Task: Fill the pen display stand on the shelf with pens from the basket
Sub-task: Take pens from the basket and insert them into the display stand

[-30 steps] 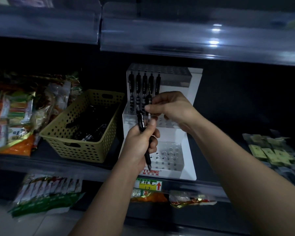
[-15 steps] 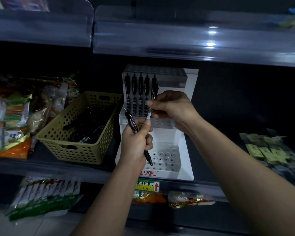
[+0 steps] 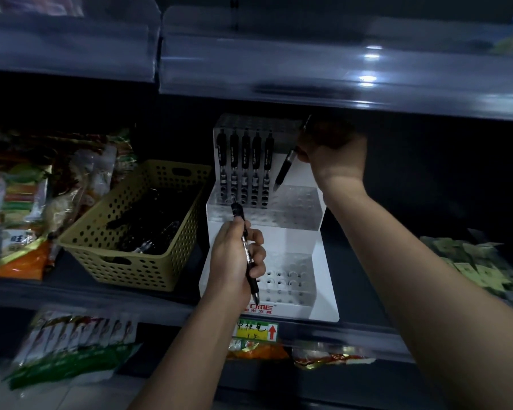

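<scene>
A white tiered pen display stand (image 3: 314, 247) sits on the dark shelf. Several black pens (image 3: 245, 164) stand upright in the left holes of its upper tier. My right hand (image 3: 333, 156) is raised at the stand's upper right, gripping a black pen (image 3: 284, 170) tilted with its tip just above the upper tier's holes, right of the standing pens. My left hand (image 3: 234, 258) is in front of the lower tier, holding another black pen (image 3: 246, 250) nearly upright, tip down. An olive perforated basket (image 3: 148, 270) left of the stand holds more dark pens.
Snack packets (image 3: 15, 208) crowd the shelf left of the basket. Flat greenish packets (image 3: 480, 267) lie at the right. An upper shelf edge (image 3: 308, 81) hangs close above the stand. More packets hang below, next to a yellow price label (image 3: 256, 331).
My right hand has lifted up and to the right with its pen, which now tilts over the upper tier. My left hand and its pen stayed in front of the stand.
</scene>
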`<state>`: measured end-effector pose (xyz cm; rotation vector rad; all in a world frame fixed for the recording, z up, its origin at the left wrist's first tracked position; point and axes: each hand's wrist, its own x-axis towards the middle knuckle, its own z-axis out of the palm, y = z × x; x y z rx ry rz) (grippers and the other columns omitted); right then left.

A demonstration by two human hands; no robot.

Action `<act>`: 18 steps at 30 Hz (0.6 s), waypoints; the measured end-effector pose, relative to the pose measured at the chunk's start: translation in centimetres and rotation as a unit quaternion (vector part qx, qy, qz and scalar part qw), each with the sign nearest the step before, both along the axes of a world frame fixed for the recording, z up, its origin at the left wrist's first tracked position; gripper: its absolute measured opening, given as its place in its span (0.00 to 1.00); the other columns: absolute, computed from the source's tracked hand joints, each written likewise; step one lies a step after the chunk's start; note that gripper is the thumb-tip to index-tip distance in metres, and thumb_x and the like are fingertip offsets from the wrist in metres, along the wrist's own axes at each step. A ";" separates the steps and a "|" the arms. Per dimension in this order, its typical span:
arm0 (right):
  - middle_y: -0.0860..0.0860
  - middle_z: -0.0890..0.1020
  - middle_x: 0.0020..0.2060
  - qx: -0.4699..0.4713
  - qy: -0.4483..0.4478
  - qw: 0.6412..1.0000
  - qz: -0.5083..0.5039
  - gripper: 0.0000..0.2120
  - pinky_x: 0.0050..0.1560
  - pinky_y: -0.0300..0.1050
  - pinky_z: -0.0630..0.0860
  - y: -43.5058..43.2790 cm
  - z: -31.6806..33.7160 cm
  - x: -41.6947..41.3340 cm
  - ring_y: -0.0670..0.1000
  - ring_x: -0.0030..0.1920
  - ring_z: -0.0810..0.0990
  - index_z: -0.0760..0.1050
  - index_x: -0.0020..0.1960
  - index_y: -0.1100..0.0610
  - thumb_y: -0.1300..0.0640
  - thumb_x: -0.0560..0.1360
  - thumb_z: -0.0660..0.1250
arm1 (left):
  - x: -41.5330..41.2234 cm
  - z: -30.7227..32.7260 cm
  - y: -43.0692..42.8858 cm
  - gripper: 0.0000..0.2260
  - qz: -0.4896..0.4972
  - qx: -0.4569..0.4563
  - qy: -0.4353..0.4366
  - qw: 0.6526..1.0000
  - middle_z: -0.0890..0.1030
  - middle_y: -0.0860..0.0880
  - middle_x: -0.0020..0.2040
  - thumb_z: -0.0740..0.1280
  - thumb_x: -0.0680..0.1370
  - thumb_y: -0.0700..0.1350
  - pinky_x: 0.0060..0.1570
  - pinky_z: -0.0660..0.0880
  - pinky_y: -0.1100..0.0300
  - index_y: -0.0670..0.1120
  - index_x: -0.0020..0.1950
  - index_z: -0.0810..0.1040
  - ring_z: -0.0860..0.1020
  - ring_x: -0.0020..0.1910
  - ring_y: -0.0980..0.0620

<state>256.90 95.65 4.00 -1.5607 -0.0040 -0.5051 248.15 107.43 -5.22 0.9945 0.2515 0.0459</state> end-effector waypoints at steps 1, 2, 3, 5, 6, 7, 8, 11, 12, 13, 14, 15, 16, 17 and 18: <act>0.51 0.82 0.37 -0.030 -0.012 0.999 -0.021 0.13 0.49 0.54 0.81 -0.1 -0.2 0.4 0.56 0.44 0.83 0.78 0.33 0.48 0.64 0.69 0.74 | -0.1 0.1 0.0 0.11 0.003 0.009 -0.007 1.000 0.72 0.49 0.31 0.55 0.83 0.47 0.18 0.56 0.68 0.46 0.44 0.70 0.65 0.21 0.55; 0.51 0.83 0.38 -0.057 -0.021 0.997 -0.037 0.14 0.49 0.57 0.81 -0.1 -0.5 0.6 0.56 0.45 0.83 0.78 0.31 0.46 0.63 0.69 0.73 | -0.2 0.1 0.0 0.11 0.007 0.016 -0.014 1.000 0.71 0.49 0.31 0.55 0.83 0.47 0.18 0.57 0.67 0.45 0.44 0.71 0.65 0.22 0.56; 0.50 0.83 0.38 -0.077 -0.027 0.996 -0.048 0.14 0.48 0.57 0.81 -0.1 -0.7 0.9 0.55 0.45 0.83 0.78 0.31 0.45 0.62 0.69 0.72 | -0.2 0.1 -0.1 0.11 0.010 0.021 -0.019 1.000 0.71 0.49 0.31 0.56 0.83 0.46 0.18 0.58 0.67 0.45 0.45 0.72 0.65 0.23 0.56; 0.51 0.83 0.39 -0.109 -0.028 0.992 -0.063 0.11 0.49 0.56 0.80 0.0 -1.0 1.0 0.54 0.45 0.83 0.77 0.34 0.48 0.62 0.70 0.71 | -0.2 0.1 -0.1 0.10 0.012 0.029 -0.025 0.999 0.71 0.50 0.31 0.56 0.83 0.46 0.18 0.59 0.66 0.44 0.46 0.73 0.66 0.23 0.56; 0.51 0.83 0.40 -0.120 -0.031 0.990 -0.066 0.09 0.49 0.55 0.80 0.0 -1.2 1.1 0.54 0.45 0.83 0.78 0.37 0.50 0.63 0.71 0.71 | -0.2 0.0 -0.1 0.10 0.012 0.036 -0.027 0.999 0.71 0.50 0.31 0.57 0.83 0.46 0.19 0.60 0.66 0.44 0.47 0.74 0.66 0.23 0.56; 0.52 0.83 0.40 -0.132 -0.033 0.989 -0.065 0.06 0.50 0.55 0.80 0.1 -1.4 1.2 0.54 0.45 0.83 0.79 0.39 0.52 0.62 0.71 0.71 | -0.1 0.0 -0.1 0.10 0.011 0.043 -0.029 0.999 0.71 0.50 0.31 0.57 0.83 0.46 0.19 0.60 0.66 0.44 0.48 0.75 0.66 0.23 0.57; 0.52 0.84 0.40 -0.143 -0.033 0.987 -0.063 0.04 0.49 0.54 0.80 0.2 -1.6 1.2 0.54 0.45 0.83 0.79 0.40 0.54 0.61 0.71 0.72 | -0.1 -0.1 0.0 0.10 0.011 0.051 -0.032 0.998 0.71 0.50 0.31 0.57 0.82 0.47 0.19 0.60 0.66 0.44 0.49 0.76 0.66 0.23 0.57; 0.54 0.84 0.41 -0.166 -0.024 0.984 -0.055 0.03 0.49 0.54 0.80 0.3 -2.1 1.2 0.55 0.45 0.83 0.80 0.41 0.53 0.59 0.70 0.73 | -0.1 -0.2 0.1 0.10 0.011 0.065 -0.039 0.997 0.72 0.51 0.30 0.59 0.82 0.48 0.20 0.60 0.65 0.45 0.50 0.77 0.66 0.24 0.57; 0.53 0.84 0.40 -0.175 -0.023 0.983 -0.054 0.03 0.50 0.53 0.80 0.4 -2.1 1.2 0.55 0.45 0.83 0.80 0.42 0.53 0.58 0.70 0.74 | -0.1 -0.2 0.2 0.10 0.012 0.066 -0.040 0.997 0.72 0.51 0.30 0.59 0.81 0.48 0.20 0.60 0.65 0.46 0.50 0.78 0.66 0.24 0.57; 0.52 0.84 0.40 -0.190 -0.025 0.980 -0.051 0.03 0.50 0.51 0.79 0.4 -2.2 1.1 0.54 0.45 0.83 0.80 0.42 0.53 0.57 0.70 0.74 | 0.0 -0.2 0.2 0.11 0.011 0.063 -0.041 0.997 0.72 0.51 0.30 0.59 0.81 0.48 0.20 0.60 0.65 0.45 0.51 0.78 0.67 0.24 0.57; 0.51 0.84 0.40 -0.210 -0.024 0.976 -0.049 0.03 0.49 0.48 0.79 0.5 -2.2 1.0 0.53 0.45 0.83 0.80 0.42 0.53 0.56 0.71 0.74 | -0.1 -0.2 0.2 0.11 0.011 0.060 -0.041 0.997 0.73 0.51 0.30 0.59 0.82 0.48 0.20 0.60 0.65 0.45 0.51 0.79 0.67 0.24 0.57; 0.50 0.84 0.40 -0.233 -0.020 0.971 -0.045 0.03 0.48 0.43 0.78 0.5 -2.3 0.9 0.51 0.45 0.82 0.81 0.43 0.53 0.55 0.71 0.74 | -0.1 -0.1 0.3 0.11 0.009 0.055 -0.041 0.998 0.73 0.51 0.30 0.59 0.82 0.47 0.20 0.60 0.65 0.45 0.51 0.79 0.67 0.24 0.57; 0.49 0.84 0.42 -0.258 -0.015 0.965 -0.044 0.04 0.47 0.40 0.75 0.6 -2.4 0.7 0.49 0.45 0.82 0.81 0.44 0.53 0.54 0.71 0.73 | -0.1 -0.1 0.3 0.10 0.008 0.053 -0.041 0.998 0.73 0.50 0.31 0.59 0.82 0.46 0.20 0.60 0.65 0.44 0.51 0.79 0.67 0.24 0.57; 0.49 0.84 0.43 -0.283 -0.012 0.958 -0.045 0.04 0.45 0.37 0.73 0.6 -2.6 0.7 0.48 0.46 0.82 0.82 0.44 0.53 0.53 0.72 0.73 | -0.1 0.0 0.3 0.09 0.008 0.053 -0.041 0.998 0.73 0.50 0.31 0.60 0.81 0.45 0.20 0.60 0.65 0.45 0.51 0.79 0.67 0.24 0.57; 0.49 0.85 0.43 -0.303 -0.010 0.952 -0.049 0.05 0.44 0.36 0.72 0.7 -2.7 0.5 0.48 0.46 0.82 0.82 0.45 0.53 0.53 0.72 0.72 | -0.1 0.1 0.4 0.08 0.009 0.055 -0.042 0.998 0.72 0.50 0.32 0.60 0.81 0.44 0.20 0.60 0.66 0.45 0.51 0.79 0.67 0.24 0.57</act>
